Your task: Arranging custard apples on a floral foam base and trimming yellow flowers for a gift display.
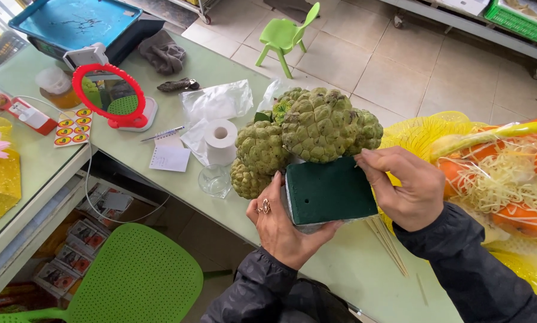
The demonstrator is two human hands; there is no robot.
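Observation:
A dark green foam block (331,189) is held over the pale green table (179,191). My left hand (280,224), a ring on one finger, grips the block from below and at its left end. My right hand (403,185) pinches its upper right corner. Just behind the block lies a heap of bumpy green custard apples (307,134). Thin wooden skewers (388,242) lie on the table under my right hand.
A yellow net basket (435,134) with oranges and pale shredded paper stands at the right. A tissue roll (220,142), a glass (214,179), a notepad (171,157), a pen and a red-rimmed mirror (110,96) lie to the left. Green chairs (134,278) stand near and far.

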